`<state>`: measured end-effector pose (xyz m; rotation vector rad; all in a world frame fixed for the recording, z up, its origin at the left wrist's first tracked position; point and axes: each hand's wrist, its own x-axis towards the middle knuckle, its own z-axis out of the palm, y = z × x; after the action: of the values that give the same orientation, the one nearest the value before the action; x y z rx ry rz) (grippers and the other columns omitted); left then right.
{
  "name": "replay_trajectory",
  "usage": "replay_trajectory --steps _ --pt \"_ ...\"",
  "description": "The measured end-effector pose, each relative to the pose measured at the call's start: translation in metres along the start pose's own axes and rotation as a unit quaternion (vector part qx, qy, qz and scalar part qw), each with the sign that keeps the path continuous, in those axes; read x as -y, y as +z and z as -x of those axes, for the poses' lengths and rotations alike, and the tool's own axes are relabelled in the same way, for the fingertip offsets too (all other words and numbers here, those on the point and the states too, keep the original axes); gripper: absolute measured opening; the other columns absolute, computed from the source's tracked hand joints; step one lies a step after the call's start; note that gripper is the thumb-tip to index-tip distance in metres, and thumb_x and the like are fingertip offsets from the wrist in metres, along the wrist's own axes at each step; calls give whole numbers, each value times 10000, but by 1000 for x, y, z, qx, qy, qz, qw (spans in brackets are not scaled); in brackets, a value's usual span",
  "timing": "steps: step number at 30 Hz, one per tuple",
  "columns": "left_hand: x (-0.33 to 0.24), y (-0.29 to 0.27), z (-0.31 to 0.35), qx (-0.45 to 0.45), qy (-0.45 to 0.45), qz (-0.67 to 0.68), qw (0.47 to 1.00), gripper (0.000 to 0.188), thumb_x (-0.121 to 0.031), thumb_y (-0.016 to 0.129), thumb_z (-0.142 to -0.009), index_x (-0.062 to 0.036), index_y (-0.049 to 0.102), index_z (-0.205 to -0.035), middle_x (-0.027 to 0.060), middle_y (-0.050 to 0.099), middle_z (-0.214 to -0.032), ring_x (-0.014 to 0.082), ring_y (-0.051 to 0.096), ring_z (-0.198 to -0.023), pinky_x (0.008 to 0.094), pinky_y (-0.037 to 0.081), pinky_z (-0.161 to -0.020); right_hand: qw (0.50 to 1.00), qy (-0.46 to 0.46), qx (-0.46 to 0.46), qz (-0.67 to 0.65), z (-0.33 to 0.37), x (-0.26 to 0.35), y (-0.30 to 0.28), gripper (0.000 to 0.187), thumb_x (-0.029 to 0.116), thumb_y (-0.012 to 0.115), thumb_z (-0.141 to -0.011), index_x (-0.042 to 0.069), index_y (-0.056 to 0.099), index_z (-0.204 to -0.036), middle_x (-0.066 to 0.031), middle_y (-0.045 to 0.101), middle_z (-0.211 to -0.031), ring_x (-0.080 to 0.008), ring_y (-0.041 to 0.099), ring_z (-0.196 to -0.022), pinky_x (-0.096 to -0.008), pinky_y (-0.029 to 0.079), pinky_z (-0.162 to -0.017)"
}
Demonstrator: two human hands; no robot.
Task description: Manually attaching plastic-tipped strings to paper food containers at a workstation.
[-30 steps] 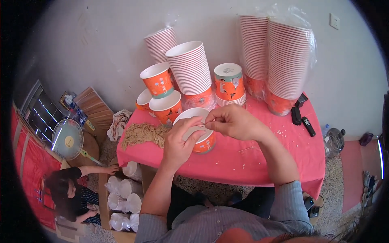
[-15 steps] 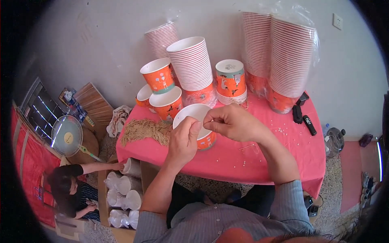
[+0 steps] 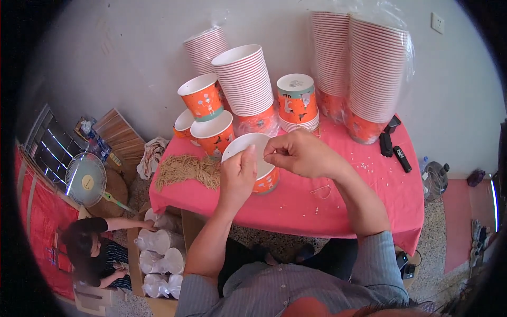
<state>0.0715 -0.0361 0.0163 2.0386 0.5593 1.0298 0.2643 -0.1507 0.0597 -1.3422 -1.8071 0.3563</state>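
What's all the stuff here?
Tablecloth: one, pink, centre
Tall cup stacks: four, orange and white, back
Upturned stack: one, orange and green, back
Upright cups: four, orange, left and centre
String bundle: one, tan, tablecloth's left
Specks: many, white, on tablecloth
Remote: one, black, tablecloth's right
Fan: one, greyish, left
Carton: one, brown, lower left
Co-worker: one, dark top, beside carton
Socket: one, white, upper right
Edge clutter: uncountable, mixed, sides
Left hand, right hand: two, bare, centre

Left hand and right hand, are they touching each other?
Apart. The head view shows a gap between the left hand and the right hand, with the white inside of the orange cup showing through it.
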Motion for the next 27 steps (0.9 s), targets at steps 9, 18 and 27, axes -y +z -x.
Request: replay_trajectory --steps 9,18,27 --pt "-4 15 12 -17 156 -283 946 173 -207 723 -987 -36 744 -972 180 717 -785 417 707 -776 509 538 -818 996 71 -37 49 1 -5 -9 157 141 712 -988 12 767 -1059 -128 732 -809 -193 687 -732 -371 542 -702" --pt "43 -15 40 12 22 -130 991 159 -127 713 -1014 18 739 -1076 183 774 -915 301 766 -844 398 574 -780 989 88 -33 116 1 -22 -16 203 222 707 -923 56 781 -1012 -180 740 -838 -348 728 -782 -470 565 -744" --pt "60 -46 51 -3 -40 5 999 208 -146 675 -1084 42 705 -1169 50 772 -952 75 669 -887 264 539 -786 994 70 12 89 -11 -30 11 158 132 742 -901 3 760 -989 -148 749 -831 -242 728 -763 -391 567 -743"
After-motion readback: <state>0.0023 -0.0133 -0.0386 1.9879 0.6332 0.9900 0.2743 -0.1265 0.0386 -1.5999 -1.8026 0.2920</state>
